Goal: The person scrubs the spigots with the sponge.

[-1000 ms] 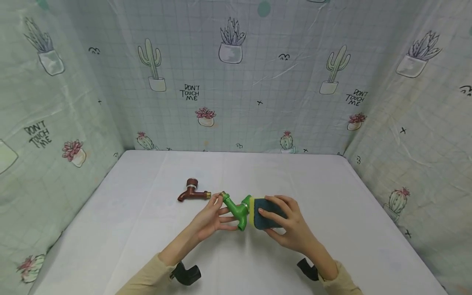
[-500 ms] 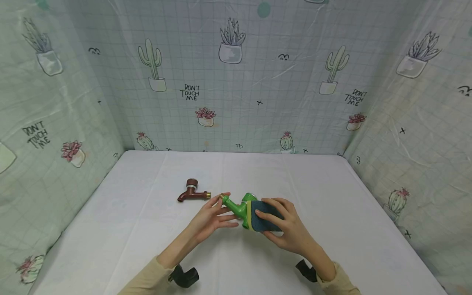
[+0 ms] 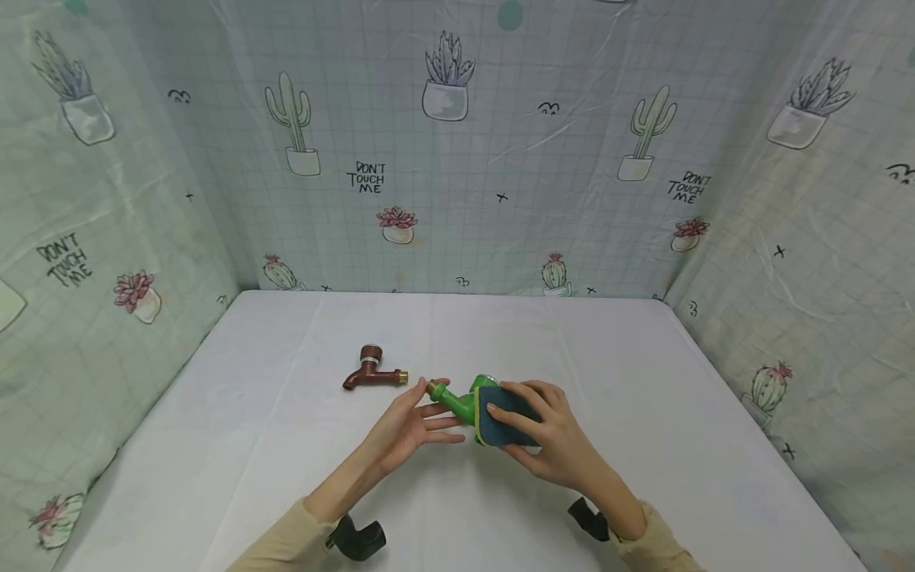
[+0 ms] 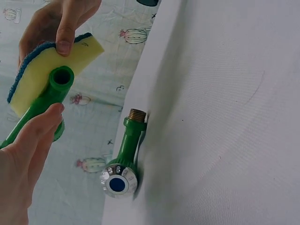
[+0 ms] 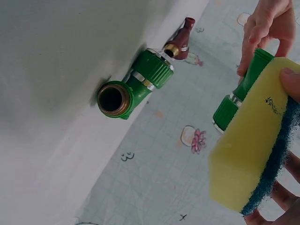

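Observation:
My left hand (image 3: 403,429) pinches the brass threaded end of a green tap (image 3: 456,405) between thumb and forefinger, its other fingers spread out below. My right hand (image 3: 565,445) grips a yellow sponge with a dark blue scouring side (image 3: 493,433). The sponge's yellow side lies against the tap, covering part of its body and spout in the head view. In the left wrist view the spout opening of the held tap (image 4: 62,77) shows beside the sponge (image 4: 61,63). A second green tap (image 4: 127,154) with a chrome-and-blue knob end lies on the table.
A brown tap (image 3: 372,376) with a brass end lies on the white table (image 3: 608,349), just beyond my left hand. Patterned cloth (image 3: 457,199) hangs behind and at both sides. Black pieces (image 3: 360,542) show by both wrists.
My right hand has moved the sponge left over the green tap, hiding more of its body and spout. The left hand keeps its pinch and barely moves.

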A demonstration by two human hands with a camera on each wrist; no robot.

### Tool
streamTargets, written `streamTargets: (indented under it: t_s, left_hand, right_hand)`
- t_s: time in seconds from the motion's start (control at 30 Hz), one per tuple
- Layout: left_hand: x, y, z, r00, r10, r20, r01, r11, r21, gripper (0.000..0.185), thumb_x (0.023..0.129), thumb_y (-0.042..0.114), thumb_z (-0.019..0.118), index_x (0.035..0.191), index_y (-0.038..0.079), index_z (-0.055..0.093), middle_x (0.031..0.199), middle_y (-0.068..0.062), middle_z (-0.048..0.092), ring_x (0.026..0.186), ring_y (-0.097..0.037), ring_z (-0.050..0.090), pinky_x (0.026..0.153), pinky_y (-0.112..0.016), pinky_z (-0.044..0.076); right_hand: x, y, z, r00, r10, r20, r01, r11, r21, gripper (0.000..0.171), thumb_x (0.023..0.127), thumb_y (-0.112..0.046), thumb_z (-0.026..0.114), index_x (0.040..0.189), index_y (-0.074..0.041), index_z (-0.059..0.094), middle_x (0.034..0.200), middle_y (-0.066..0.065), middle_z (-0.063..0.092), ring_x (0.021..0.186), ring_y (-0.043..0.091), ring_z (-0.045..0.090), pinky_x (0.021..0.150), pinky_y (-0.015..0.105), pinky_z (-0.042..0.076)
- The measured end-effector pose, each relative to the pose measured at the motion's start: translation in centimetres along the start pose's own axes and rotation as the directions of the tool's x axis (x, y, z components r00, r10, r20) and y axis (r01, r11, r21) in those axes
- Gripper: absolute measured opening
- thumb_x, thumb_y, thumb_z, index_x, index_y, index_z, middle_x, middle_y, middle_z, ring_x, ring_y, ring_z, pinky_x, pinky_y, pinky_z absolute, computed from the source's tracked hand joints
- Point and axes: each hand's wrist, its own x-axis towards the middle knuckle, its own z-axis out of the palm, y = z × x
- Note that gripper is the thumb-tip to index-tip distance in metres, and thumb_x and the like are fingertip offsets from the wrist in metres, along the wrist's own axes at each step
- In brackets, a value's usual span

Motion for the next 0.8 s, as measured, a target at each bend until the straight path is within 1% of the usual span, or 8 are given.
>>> streamTargets:
  t_s: [0.07,0.17,0.23,0.33,0.47,0.57,0.63,0.8]
  left_hand:
    - [0.0,-0.1,0.1,1.000,0.004,-0.009,-0.004,1.000,0.001,0.053,0.097,0.037,0.031,0.133,-0.001,0.025,0.129,-0.028,0.040,0.113,-0.043,0.047,0.088,-0.057,0.042]
    - [0.2,-0.5,0.1,1.000,-0.005,-0.007,0.005,1.000,0.004,0.050,0.097,0.034,0.032,0.131,-0.002,0.027,0.120,-0.020,0.049,0.112,-0.041,0.050,0.088,-0.056,0.043]
    - [0.3,-0.8,0.1,1.000,-0.021,0.014,0.021,1.000,0.008,0.049,0.097,0.032,0.033,0.131,-0.002,0.028,0.115,-0.014,0.052,0.110,-0.037,0.053,0.088,-0.055,0.043]
    - [0.3,-1.3,-0.1,0.996,-0.037,0.078,0.034,0.999,0.037,0.052,0.097,0.031,0.032,0.135,-0.005,0.025,0.117,-0.011,0.052,0.109,-0.033,0.055,0.088,-0.056,0.043]
    - [0.4,-1.5,-0.5,0.992,-0.050,0.112,0.042,0.996,0.073,0.043,0.097,0.029,0.033,0.130,0.001,0.033,0.120,-0.011,0.051,0.108,-0.035,0.055,0.087,-0.058,0.042]
    - [0.4,-1.2,-0.5,0.994,-0.064,0.092,0.055,0.994,0.091,0.027,0.097,0.024,0.036,0.118,0.008,0.041,0.115,-0.009,0.055,0.104,-0.034,0.057,0.088,-0.057,0.043]
    - [0.5,-1.2,-0.5,0.995,-0.068,0.068,0.060,0.993,0.104,0.024,0.096,0.023,0.038,0.115,0.008,0.042,0.114,-0.008,0.056,0.103,-0.032,0.058,0.088,-0.055,0.044]
    - [0.5,-1.3,-0.7,0.998,-0.057,0.022,0.053,0.989,0.140,0.041,0.095,0.026,0.042,0.127,0.002,0.036,0.118,-0.015,0.055,0.106,-0.031,0.057,0.091,-0.051,0.044]
  right_hand:
    - [0.3,-0.1,0.1,1.000,-0.006,-0.007,0.006,1.000,-0.010,0.056,0.069,-0.032,0.075,0.121,-0.024,0.056,0.129,0.009,0.046,0.111,0.027,0.038,0.087,0.047,0.035]
    - [0.7,-0.3,0.4,1.000,-0.017,-0.016,0.017,1.000,-0.007,0.058,0.066,-0.030,0.076,0.120,-0.023,0.057,0.128,0.010,0.046,0.111,0.027,0.038,0.088,0.046,0.034]
    - [1.0,-0.4,0.6,1.000,-0.025,-0.018,0.025,1.000,-0.001,0.058,0.066,-0.029,0.076,0.121,-0.023,0.056,0.129,0.010,0.046,0.111,0.027,0.039,0.088,0.045,0.035]
    - [1.4,-0.5,0.9,0.999,-0.033,-0.014,0.033,0.999,0.010,0.059,0.066,-0.028,0.076,0.121,-0.023,0.056,0.129,0.010,0.046,0.111,0.027,0.039,0.088,0.045,0.035]
    - [1.7,-0.6,1.2,0.999,-0.041,-0.015,0.041,0.999,0.002,0.061,0.064,-0.028,0.078,0.121,-0.023,0.056,0.128,0.010,0.046,0.110,0.028,0.039,0.088,0.046,0.035]
    - [1.8,-0.5,1.2,0.999,-0.047,-0.015,0.047,0.999,-0.008,0.061,0.064,-0.028,0.078,0.121,-0.023,0.056,0.128,0.011,0.046,0.110,0.028,0.040,0.088,0.046,0.035]
    - [1.9,-0.5,1.1,0.999,-0.048,-0.012,0.048,0.999,-0.012,0.060,0.064,-0.028,0.078,0.120,-0.024,0.057,0.128,0.010,0.047,0.110,0.028,0.040,0.089,0.046,0.035]
    - [1.7,-0.2,0.7,0.999,-0.035,-0.004,0.035,0.999,-0.019,0.058,0.065,-0.027,0.077,0.119,-0.024,0.057,0.129,0.010,0.046,0.111,0.028,0.040,0.089,0.046,0.036]
